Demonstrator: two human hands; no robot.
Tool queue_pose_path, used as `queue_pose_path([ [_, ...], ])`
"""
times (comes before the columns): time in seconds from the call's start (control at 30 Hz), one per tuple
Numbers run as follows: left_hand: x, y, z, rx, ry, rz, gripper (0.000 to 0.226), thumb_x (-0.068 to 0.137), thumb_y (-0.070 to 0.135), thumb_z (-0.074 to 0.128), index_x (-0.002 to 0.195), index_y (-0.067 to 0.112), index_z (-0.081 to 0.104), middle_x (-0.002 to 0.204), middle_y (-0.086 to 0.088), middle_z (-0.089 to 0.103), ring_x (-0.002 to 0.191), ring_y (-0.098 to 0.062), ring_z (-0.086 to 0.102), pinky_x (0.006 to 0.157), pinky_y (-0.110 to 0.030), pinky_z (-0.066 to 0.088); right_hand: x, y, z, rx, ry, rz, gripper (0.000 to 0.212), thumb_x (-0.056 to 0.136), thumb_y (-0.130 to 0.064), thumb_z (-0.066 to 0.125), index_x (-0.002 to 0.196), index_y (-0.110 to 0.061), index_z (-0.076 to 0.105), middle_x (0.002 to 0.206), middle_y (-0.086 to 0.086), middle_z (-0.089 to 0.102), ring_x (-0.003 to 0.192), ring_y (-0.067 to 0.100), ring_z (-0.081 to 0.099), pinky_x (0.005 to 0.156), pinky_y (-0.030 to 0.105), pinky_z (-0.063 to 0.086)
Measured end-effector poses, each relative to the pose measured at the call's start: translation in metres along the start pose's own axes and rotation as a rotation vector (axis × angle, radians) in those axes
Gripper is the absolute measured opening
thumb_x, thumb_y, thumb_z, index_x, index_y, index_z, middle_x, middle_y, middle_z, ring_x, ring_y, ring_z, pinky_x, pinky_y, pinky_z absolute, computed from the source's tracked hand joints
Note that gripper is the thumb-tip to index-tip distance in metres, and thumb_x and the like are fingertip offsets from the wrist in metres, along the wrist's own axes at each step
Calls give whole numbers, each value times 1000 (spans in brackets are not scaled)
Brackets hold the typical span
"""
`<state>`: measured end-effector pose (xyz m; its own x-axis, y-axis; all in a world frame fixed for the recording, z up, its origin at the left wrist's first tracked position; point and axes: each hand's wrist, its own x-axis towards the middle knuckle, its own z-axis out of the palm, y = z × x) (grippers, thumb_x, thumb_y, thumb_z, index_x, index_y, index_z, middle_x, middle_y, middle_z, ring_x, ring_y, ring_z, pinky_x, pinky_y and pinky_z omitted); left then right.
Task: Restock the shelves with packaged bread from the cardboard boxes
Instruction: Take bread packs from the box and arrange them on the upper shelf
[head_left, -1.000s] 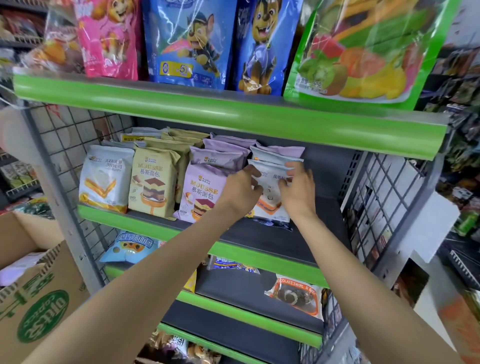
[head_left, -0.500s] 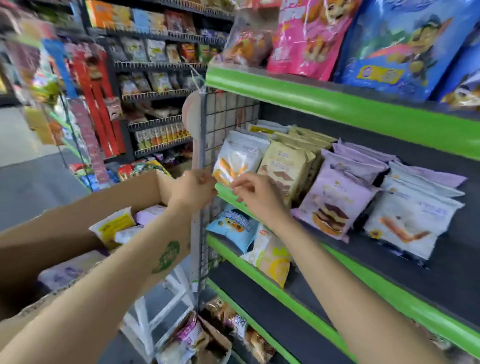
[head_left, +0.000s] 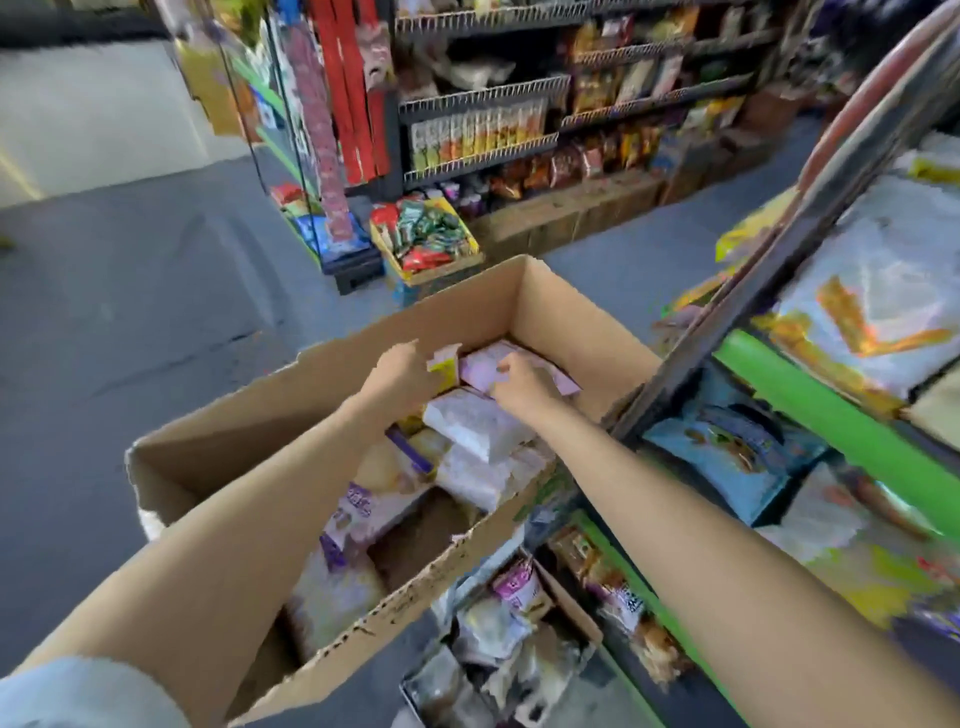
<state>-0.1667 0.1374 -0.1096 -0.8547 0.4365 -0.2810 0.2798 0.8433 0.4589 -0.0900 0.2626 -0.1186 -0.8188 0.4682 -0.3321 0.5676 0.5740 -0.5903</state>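
Hands withdrawn from shelf (head_left: 831, 415), now lowered into cardboard box (head_left: 322, 405). Left hand (head_left: 400, 371) curled round yellow packet (head_left: 445, 364); right hand (head_left: 524, 387) pinching pink bread packet (head_left: 488, 364). More packets piled in box. Next restock round judged begun.

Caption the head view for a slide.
Both hands reach into the cardboard box; the right hand rests on a pink bread packet.

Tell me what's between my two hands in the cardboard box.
In the head view, a yellow packet sits between the left hand and right hand, beside a pink packet.
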Motion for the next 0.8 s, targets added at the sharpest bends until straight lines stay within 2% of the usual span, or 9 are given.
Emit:
queue_pose_path([
  [0.07,21,-18,3,70,-82,32,59,91,17,53,141,-6,31,147,-22,34,136,-32,34,108,-33,30,32,7,21,-5,-90,143,44,100,-15,40,140,3,34,146,19,36,133,26,38,91,26,29],
  [0.17,44,-38,13,143,-161,75,61,90,16,54,139,-7,28,136,-27,42,126,-39,42,101,-38,35,65,19,43,242,-123,400,45,90,-15,54,133,-6,43,128,15,46,118,24,47,93,33,38],
  [0.27,56,-47,28,227,-184,77,47,92,14,50,131,-4,33,131,-26,47,122,-40,45,98,-39,36,98,41,67,447,-62,510,73,88,-16,59,149,-14,18,146,5,32,131,25,39,108,38,38],
  [0.37,63,-47,42,297,-127,30,35,94,8,43,128,0,40,131,-19,50,125,-35,43,98,-39,38,143,92,92,582,73,562,70,82,-17,57,145,-17,25,146,8,38,126,26,49,92,37,51],
  [0.5,62,-47,50,354,-43,25,34,89,-7,38,114,2,58,119,-14,59,114,-31,52,90,-37,45,109,68,69,561,144,645,41,90,-5,52,130,1,44,94,10,56,80,24,58,70,31,50],
  [0.53,61,-47,49,368,-17,46,33,88,-7,39,111,3,60,117,-14,60,113,-30,52,88,-36,44,106,65,66,473,176,654,37,91,-5,53,128,3,47,94,10,59,81,25,60,66,32,47],
  [0.63,57,-47,44,405,107,137,33,88,-4,39,110,9,60,116,-12,59,113,-30,48,88,-35,40,96,47,46,89,237,515,37,95,-9,46,129,5,47,131,19,53,120,31,53,89,33,44],
  [0.73,51,-45,33,397,219,269,37,88,-3,41,116,17,57,123,-9,46,113,-29,41,87,-35,35,90,29,21,1,323,213,14,91,-4,43,91,-3,57,103,25,58,100,32,55,73,32,35],
  [0.8,43,-40,19,411,233,405,34,89,0,45,113,21,58,130,-6,37,114,-27,37,87,-34,34,84,18,2,35,455,50,16,87,-6,45,74,-11,54,82,22,52,84,29,46,68,34,29],
])
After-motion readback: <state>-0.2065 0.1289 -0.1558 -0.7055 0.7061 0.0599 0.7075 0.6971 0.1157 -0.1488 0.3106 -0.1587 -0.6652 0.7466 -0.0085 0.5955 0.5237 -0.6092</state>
